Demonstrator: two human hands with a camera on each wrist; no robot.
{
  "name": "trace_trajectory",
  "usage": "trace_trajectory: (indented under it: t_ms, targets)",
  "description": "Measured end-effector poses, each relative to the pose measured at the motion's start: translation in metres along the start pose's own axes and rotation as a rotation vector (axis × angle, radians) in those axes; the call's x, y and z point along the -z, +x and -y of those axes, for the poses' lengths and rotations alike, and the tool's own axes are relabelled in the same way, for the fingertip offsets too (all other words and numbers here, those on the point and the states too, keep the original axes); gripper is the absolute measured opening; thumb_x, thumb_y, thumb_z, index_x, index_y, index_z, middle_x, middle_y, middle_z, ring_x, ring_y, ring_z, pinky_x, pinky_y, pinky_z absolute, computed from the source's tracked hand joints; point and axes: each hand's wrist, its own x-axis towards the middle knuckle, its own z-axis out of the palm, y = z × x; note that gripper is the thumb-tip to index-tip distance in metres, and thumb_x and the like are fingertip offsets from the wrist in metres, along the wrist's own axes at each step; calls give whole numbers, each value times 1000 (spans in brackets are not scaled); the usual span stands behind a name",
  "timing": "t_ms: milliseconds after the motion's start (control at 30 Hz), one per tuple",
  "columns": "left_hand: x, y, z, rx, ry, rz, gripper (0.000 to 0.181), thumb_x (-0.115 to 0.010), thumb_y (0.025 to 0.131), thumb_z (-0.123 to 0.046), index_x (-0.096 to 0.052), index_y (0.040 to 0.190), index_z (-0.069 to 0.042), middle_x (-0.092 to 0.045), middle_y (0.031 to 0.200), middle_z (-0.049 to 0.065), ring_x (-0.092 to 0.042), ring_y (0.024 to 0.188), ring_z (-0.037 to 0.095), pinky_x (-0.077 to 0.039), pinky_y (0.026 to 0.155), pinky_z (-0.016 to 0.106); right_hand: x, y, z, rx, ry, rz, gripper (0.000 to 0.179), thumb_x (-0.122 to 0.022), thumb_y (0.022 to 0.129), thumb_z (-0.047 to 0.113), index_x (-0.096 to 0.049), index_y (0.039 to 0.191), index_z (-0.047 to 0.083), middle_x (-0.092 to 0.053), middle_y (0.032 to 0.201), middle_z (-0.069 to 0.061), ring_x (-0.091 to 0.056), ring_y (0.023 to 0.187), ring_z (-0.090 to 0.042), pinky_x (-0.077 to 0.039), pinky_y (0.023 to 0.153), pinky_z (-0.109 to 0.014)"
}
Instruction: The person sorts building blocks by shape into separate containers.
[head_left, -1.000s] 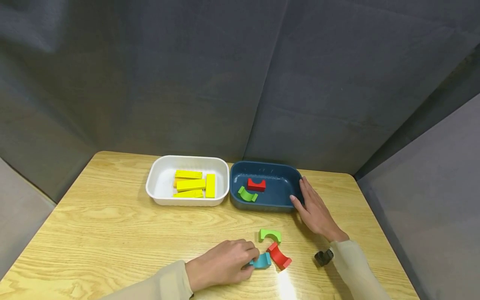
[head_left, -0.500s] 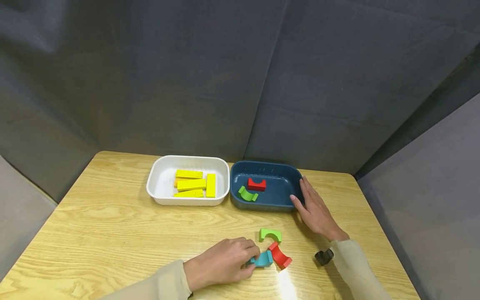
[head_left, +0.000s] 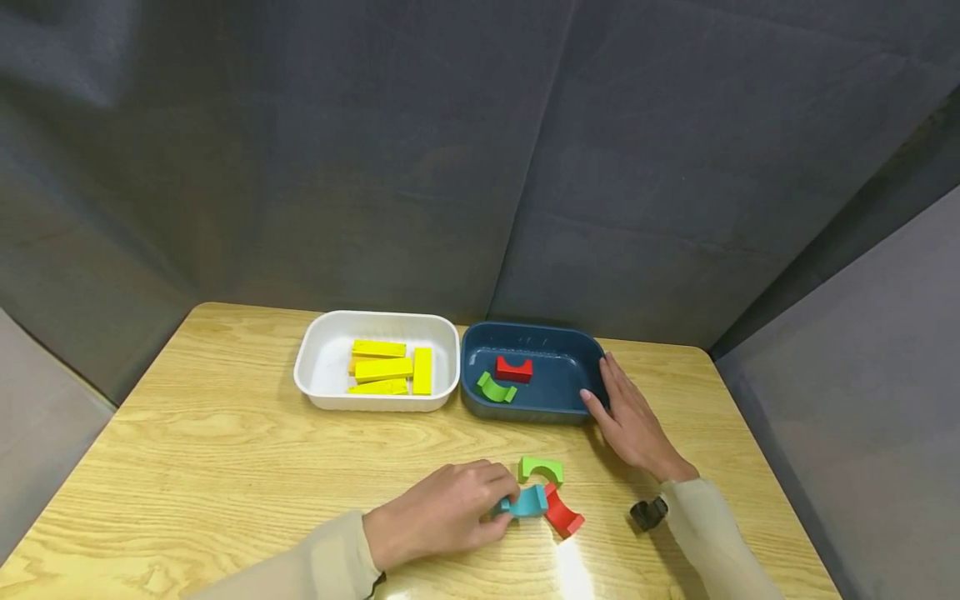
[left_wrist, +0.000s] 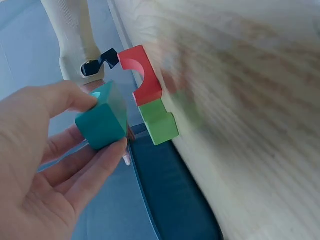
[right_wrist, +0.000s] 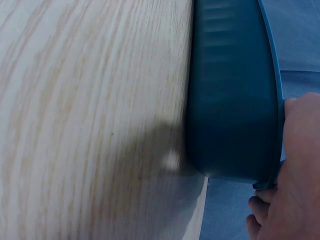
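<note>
My left hand [head_left: 448, 511] pinches a teal arch block [head_left: 528, 502] between thumb and fingertips, just above the table. The left wrist view shows the teal block [left_wrist: 104, 118] held off the wood. Close beside it lie a red arch block [head_left: 562, 512] and a green arch block [head_left: 541, 468], both on the table. My right hand [head_left: 632, 421] rests against the right end of a dark blue bin [head_left: 555, 410], fingers straight, thumb at the front rim. Inside that bin sit another red arch block [head_left: 513, 369] and another green one [head_left: 496, 388].
A white bin [head_left: 318, 392] with several yellow rectangular blocks [head_left: 384, 369] stands left of the blue bin, close against it. Both are near the back edge of the wooden table [head_left: 225, 467]. Grey cloth [head_left: 375, 167] hangs behind. A black wrist-worn device [head_left: 648, 514] is at the right wrist.
My left hand has raised the teal block slightly from the table, moving it a little up and right, so it now overlaps the red block in view. The right hand has stayed put.
</note>
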Motion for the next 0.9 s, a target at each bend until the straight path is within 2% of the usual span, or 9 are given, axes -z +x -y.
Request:
trace_trajectory:
  t_ms: [267, 500, 700, 900]
  targets:
    - [10, 7, 4, 10, -29, -25, 13, -78, 99, -18, -73, 109, -12, -73, 108, -2, -60, 86, 1, -52, 83, 8, 0, 0, 0, 0, 9, 2, 82, -41, 115, 51, -10, 171, 1, 0, 181, -15, -10, 164, -44, -14, 129, -68]
    - [20, 16, 9, 1, 1, -79, 14, -79, 98, -19, -74, 110, -12, -72, 106, -1, -62, 85, 5, -52, 81, 8, 0, 1, 0, -5, 2, 1, 82, -40, 115, 52, -9, 172, 2, 0, 181, -14, -9, 165, -42, -15, 129, -68]
    - [27, 25, 14, -2, 21, -115, 15, -80, 96, -18, -75, 108, -11, -73, 104, 0, -61, 81, 7, -48, 74, 4, -1, 1, 1, -6, -1, -3, 82, -40, 115, 52, -9, 172, 2, 0, 181, -14, -9, 165, -42, -14, 129, -68]
    - [31, 34, 21, 14, -5, -142, 16, -81, 96, -15, -76, 109, -8, -74, 105, 3, -64, 83, 11, -49, 75, 5, 0, 1, 1, -9, 2, 0, 82, -40, 115, 52, -10, 172, 2, 0, 181, -14, -9, 165, -42, -14, 130, -68]
